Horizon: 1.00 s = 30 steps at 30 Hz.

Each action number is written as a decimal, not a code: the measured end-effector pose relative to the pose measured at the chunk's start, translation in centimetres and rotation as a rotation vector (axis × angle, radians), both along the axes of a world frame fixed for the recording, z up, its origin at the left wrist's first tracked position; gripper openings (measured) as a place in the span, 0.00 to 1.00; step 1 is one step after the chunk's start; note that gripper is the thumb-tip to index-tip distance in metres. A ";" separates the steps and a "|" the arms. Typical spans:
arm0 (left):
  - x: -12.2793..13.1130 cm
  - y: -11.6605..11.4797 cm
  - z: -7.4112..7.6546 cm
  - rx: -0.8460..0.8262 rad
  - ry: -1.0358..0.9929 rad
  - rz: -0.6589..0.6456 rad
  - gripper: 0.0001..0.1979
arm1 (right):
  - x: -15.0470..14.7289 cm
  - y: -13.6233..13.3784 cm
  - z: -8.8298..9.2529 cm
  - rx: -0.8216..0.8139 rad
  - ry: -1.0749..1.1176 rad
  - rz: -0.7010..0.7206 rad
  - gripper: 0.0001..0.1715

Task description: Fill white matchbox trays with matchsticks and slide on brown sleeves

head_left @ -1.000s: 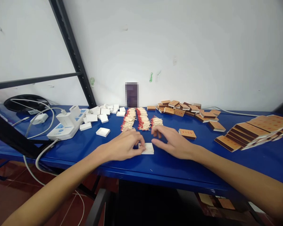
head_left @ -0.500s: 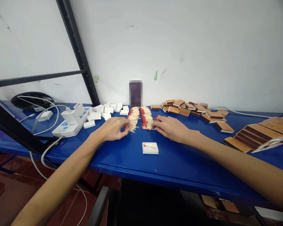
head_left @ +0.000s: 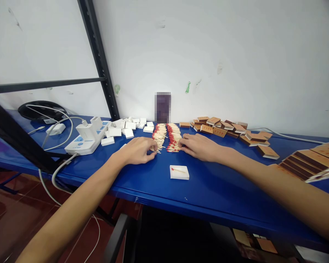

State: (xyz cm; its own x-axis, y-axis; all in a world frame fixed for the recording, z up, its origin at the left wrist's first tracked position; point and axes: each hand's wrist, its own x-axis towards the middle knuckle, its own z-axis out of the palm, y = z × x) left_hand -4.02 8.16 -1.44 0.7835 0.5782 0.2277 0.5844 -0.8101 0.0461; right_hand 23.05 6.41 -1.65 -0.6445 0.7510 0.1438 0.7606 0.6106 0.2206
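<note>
Two long rows of wooden matches with red heads lie side by side on the blue table, a left row and a right row. My left hand is at the near end of the left row, thumb and forefinger pinched on match ends there. At the near end of the right row, my right hand has its fingers curled and its fingertips closed on matches at the edge. How many matches each hand grips is hidden. Between my forearms sits a small white matchbox tray with one match lying across it.
White trays are heaped at the back left, beside a power strip with chargers and cables. Brown matchbox sleeves lie at the back right, with stacked sleeves farther right. A black shelf post rises on the left.
The view has shifted, so the scene sits slightly farther right. My right fingers are now drawn in against the right row, and the red heads seen above them earlier no longer show.
</note>
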 end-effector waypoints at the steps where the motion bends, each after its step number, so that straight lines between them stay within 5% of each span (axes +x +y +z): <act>1: 0.0 0.0 0.0 -0.002 -0.002 0.002 0.08 | 0.0 0.0 0.1 -0.007 -0.005 0.003 0.13; 17: 0.3 -0.3 -0.1 -0.007 0.015 -0.008 0.09 | 0.2 -1.6 1.3 -0.166 0.162 0.058 0.08; 25: -0.1 0.0 -0.3 0.026 0.020 0.022 0.08 | -2.1 -6.1 3.3 -0.601 0.366 -0.031 0.09; 30: -0.2 0.2 -0.4 0.002 0.025 -0.004 0.09 | -2.4 -6.7 2.8 -0.634 0.397 -0.064 0.06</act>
